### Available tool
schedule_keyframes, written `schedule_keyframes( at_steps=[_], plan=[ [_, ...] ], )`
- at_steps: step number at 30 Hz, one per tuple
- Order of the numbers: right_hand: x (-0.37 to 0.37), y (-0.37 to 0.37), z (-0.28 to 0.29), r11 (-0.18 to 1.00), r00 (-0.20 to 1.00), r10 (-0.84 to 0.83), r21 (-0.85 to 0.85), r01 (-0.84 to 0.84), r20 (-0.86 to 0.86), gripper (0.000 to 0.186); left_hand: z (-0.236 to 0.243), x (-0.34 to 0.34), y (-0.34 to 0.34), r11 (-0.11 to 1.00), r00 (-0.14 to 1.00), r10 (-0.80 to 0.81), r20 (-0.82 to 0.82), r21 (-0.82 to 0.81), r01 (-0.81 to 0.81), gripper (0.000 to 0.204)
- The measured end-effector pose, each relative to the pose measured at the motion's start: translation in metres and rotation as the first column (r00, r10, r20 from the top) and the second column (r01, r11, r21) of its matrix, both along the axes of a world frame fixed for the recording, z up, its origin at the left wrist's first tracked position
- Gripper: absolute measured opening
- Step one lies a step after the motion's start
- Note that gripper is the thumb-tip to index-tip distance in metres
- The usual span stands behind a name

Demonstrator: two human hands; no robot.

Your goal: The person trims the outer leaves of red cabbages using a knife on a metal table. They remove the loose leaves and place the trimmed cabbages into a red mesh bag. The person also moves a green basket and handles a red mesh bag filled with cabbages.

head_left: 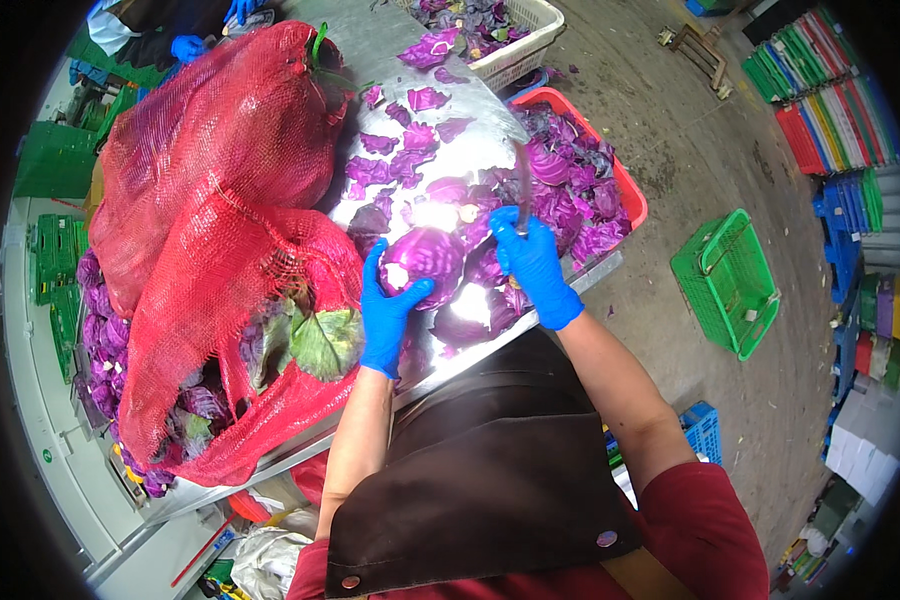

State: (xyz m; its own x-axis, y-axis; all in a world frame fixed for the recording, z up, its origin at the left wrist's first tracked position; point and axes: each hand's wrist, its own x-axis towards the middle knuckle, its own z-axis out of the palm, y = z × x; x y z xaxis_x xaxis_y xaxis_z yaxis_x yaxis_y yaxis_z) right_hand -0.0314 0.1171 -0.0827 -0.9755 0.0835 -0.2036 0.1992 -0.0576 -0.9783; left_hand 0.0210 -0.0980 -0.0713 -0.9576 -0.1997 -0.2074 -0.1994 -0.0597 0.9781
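Note:
On the metal table [375, 215], my blue-gloved left hand [388, 310] grips a round red cabbage [425, 265] from its left side, thumb and fingers spread around it. To the right of the cabbage, my blue-gloved right hand [535, 265] is closed around the handle of what looks like a knife [524, 180], its blade pointing away from me. Glare blurs the blade's outline, and the handle is hidden in my fist. Loose purple cabbage leaves [410, 160] lie scattered beyond the cabbage, and more cut leaves lie just under my hands.
Red mesh sacks [220, 130] of cabbages fill the table's left, one torn open with green leaves [327, 343] showing. A red crate [630, 195] of leaves stands against the right edge, a white crate [540, 35] beyond. A green basket [727, 285] sits on the floor. Another person's gloved hand [188, 47] shows far left.

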Motion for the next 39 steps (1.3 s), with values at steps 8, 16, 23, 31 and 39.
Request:
schedule_keyframes(
  at_steps=[8, 16, 23, 31, 39],
  plan=[
    [-0.006, 0.004, 0.014, 0.978, 0.959, 0.016, 0.205, 0.044, -0.283, 0.058, 0.023, 0.007, 0.003, 0.835, 0.995, 0.084, 0.053, 0.541, -0.1, 0.078],
    [0.004, -0.036, 0.063, 0.894, 0.899, 0.428, 0.102, -0.436, 0.098, 0.068, 0.03, 0.008, -0.003, 0.802, 0.993, 0.097, 0.061, 0.586, -0.115, 0.077],
    [0.0, -0.007, 0.001, 0.927, 0.956, 0.27, 0.24, -0.29, 0.113, 0.034, 0.016, 0.022, -0.01, 0.816, 0.989, 0.13, 0.071, 0.559, -0.147, 0.085],
    [-0.027, -0.017, 0.045, 0.805, 0.879, 0.476, 0.41, -0.43, -0.014, 0.057, 0.041, -0.009, -0.031, 0.857, 0.877, -0.453, -0.16, -0.349, 0.379, 0.106],
    [0.005, -0.02, 0.013, 0.869, 0.894, 0.433, 0.209, -0.449, 0.116, 0.046, 0.002, 0.025, -0.007, 0.963, 0.991, -0.135, 0.011, -0.232, 0.133, 0.111]
  ],
)
